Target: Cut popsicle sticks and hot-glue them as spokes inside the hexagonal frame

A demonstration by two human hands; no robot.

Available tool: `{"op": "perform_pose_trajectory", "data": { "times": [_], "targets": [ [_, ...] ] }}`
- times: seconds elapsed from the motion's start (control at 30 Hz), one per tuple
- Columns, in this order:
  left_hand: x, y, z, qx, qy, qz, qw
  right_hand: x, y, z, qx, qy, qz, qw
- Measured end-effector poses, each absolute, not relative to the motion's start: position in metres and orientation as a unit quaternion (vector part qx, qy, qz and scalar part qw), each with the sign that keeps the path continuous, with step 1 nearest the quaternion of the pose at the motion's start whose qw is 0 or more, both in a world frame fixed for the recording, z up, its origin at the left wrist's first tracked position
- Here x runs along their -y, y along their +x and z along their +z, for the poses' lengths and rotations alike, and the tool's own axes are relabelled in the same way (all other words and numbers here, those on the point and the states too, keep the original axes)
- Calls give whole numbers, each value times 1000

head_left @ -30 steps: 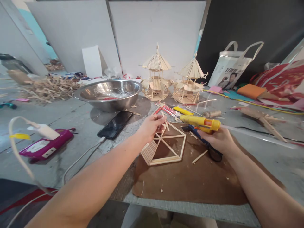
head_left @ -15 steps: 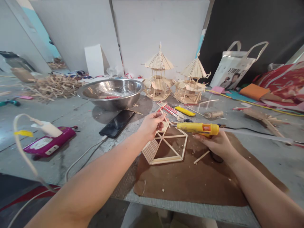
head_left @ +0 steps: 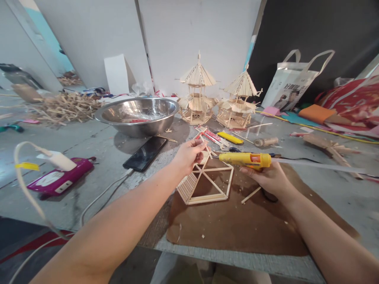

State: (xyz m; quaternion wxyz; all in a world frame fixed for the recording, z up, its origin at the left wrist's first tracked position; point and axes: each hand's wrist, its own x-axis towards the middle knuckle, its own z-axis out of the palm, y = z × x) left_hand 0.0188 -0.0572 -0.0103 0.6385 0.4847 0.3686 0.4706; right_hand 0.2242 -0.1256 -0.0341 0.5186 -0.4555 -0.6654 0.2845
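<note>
Between the thumb and fingers of my left hand (head_left: 192,156) is a short wooden stick (head_left: 206,146), held above the far side of a hexagonal stick frame (head_left: 211,180). Part of that frame's left side is filled with sticks laid side by side, and my fingers hide some of its far edge. My right hand (head_left: 271,178) is wrapped round a yellow glue gun (head_left: 245,159). Its nozzle points left toward the held stick, and a long translucent glue stick (head_left: 314,163) extends from its rear. The frame lies on a brown mat (head_left: 237,232); one loose stick (head_left: 251,195) rests beside it.
Two stick-built pagodas (head_left: 197,90) stand at the back, right of a steel bowl (head_left: 139,128). A black phone (head_left: 145,154) and a purple power strip (head_left: 60,177) with cables lie left. A yellow cutter (head_left: 230,138) and twine roll (head_left: 266,142) sit beyond the mat.
My right hand has shifted the glue gun slightly left, bringing the nozzle nearer the held stick. The left hand stays in nearly the same place.
</note>
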Motion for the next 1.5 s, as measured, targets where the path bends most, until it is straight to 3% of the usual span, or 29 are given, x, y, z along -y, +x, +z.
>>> {"op": "perform_pose_trajectory", "data": {
  "times": [1.5],
  "targets": [
    [56, 18, -11, -376, 487, 472, 632, 126, 228, -33, 686, -454, 277, 496]
  ]
}}
